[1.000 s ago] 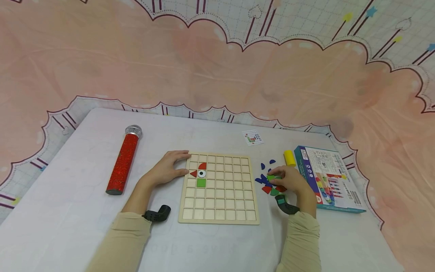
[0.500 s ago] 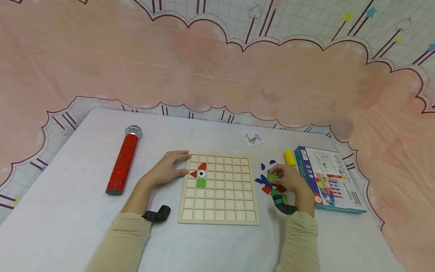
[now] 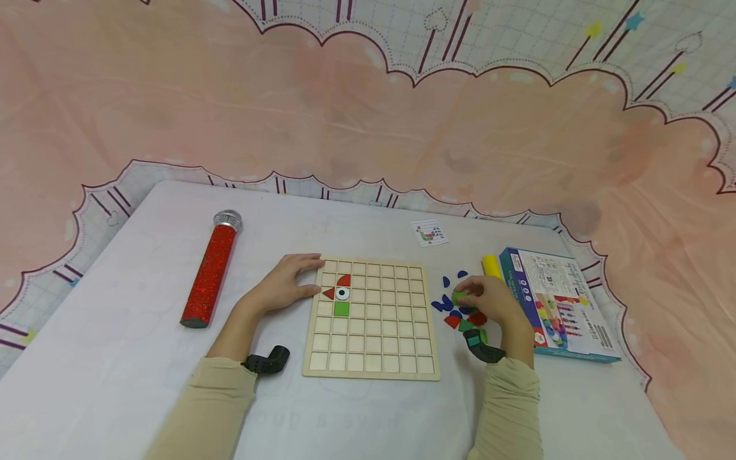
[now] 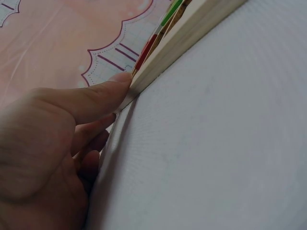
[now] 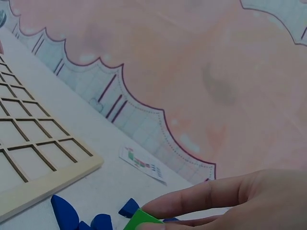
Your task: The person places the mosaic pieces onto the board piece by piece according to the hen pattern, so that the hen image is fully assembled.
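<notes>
A wooden grid board (image 3: 373,345) lies on the table. In its left columns sit a red quarter-round piece (image 3: 344,280), a red triangle (image 3: 328,293), a white tile with an eye (image 3: 342,293) and a green square (image 3: 341,309). My left hand (image 3: 278,285) rests at the board's left edge, thumb and fingertips touching it without gripping. Right of the board, my right hand (image 3: 493,300) pinches a green block (image 5: 142,220) between thumb and fingers, over a loose pile. Blue pieces (image 3: 446,301), red pieces (image 3: 452,322) and green pieces (image 3: 464,326) lie there, partly hidden by the hand.
A picture card (image 3: 429,233) lies beyond the board. To the right are a yellow cylinder (image 3: 491,266) and a printed box (image 3: 560,306). A red glittery microphone (image 3: 209,271) lies on the left. A patterned cloth hangs behind the table.
My right hand has shifted only slightly over the pile, still pinching the green block. The left hand stays at the board's edge, and the pieces on the board have not moved.
</notes>
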A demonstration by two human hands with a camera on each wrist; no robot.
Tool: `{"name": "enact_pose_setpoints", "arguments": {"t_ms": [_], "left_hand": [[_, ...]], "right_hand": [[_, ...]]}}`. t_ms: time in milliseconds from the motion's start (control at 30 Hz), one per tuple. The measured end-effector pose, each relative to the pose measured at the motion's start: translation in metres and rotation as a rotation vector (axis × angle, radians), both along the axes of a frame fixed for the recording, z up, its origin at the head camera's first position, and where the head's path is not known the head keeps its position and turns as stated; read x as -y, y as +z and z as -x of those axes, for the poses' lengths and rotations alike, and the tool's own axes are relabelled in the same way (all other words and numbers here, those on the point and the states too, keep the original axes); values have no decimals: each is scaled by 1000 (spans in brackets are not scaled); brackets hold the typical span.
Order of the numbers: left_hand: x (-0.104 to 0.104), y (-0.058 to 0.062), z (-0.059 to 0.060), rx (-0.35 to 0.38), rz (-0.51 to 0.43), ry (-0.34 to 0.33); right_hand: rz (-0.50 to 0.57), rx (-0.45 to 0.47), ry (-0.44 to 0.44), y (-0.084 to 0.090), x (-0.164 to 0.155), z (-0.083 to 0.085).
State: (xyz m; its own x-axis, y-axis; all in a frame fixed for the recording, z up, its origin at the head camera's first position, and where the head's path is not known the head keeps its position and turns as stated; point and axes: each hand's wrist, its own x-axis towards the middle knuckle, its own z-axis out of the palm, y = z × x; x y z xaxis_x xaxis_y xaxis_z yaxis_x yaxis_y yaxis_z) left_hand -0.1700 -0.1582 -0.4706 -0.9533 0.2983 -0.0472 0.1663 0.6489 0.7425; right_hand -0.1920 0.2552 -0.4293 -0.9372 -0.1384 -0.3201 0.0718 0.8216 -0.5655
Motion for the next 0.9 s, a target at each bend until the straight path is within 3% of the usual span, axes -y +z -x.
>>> {"name": "enact_pose_setpoints", "arguments": {"t_ms": [267, 433, 900], "left_hand": [[-1, -1, 1, 8, -1, 9], [-2, 0, 0, 6, 5, 5], [-1, 0, 1, 1, 16, 4]], "right_hand": [[33, -50, 10, 4, 6, 1], [71, -59, 63, 3, 16, 3], [193, -60, 192, -1, 69, 2]]}}
